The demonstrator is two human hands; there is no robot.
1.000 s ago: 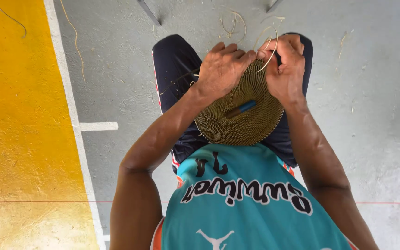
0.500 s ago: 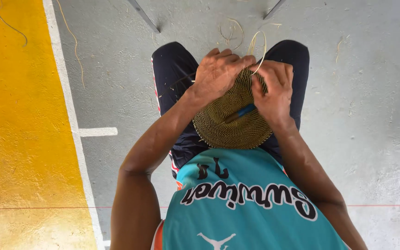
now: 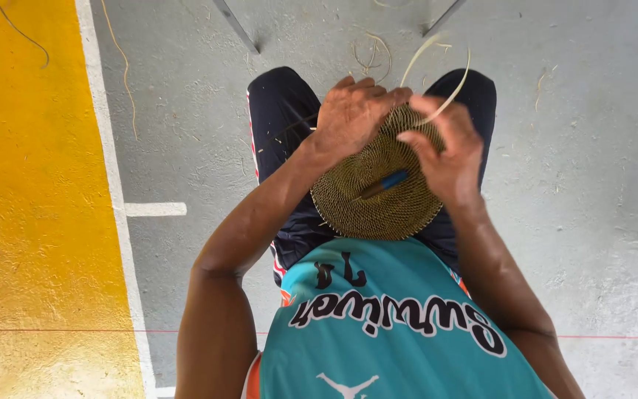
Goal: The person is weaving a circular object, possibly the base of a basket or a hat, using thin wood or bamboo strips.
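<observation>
A round woven straw disc (image 3: 378, 196) rests on my lap, coiled in tight tan rings. My left hand (image 3: 352, 114) grips its far rim, fingers curled over the edge. My right hand (image 3: 444, 151) is at the rim beside it, pinching a pale thin straw strand (image 3: 444, 77) that loops up and over the disc. A blue-handled tool (image 3: 385, 182) lies across the middle of the disc, its tip pushed into the weave. My knees in dark shorts (image 3: 282, 118) support the disc from beneath.
Grey concrete floor (image 3: 577, 185) surrounds me, scattered with loose straw strands (image 3: 369, 55). A yellow painted area (image 3: 31, 207) with a white border line (image 3: 112, 192) lies to the left. Two metal legs (image 3: 234, 24) stand ahead.
My right hand has come away from the far rim toward the right, drawing the pale strand out into a wider loop. The left hand keeps its grip on the rim.
</observation>
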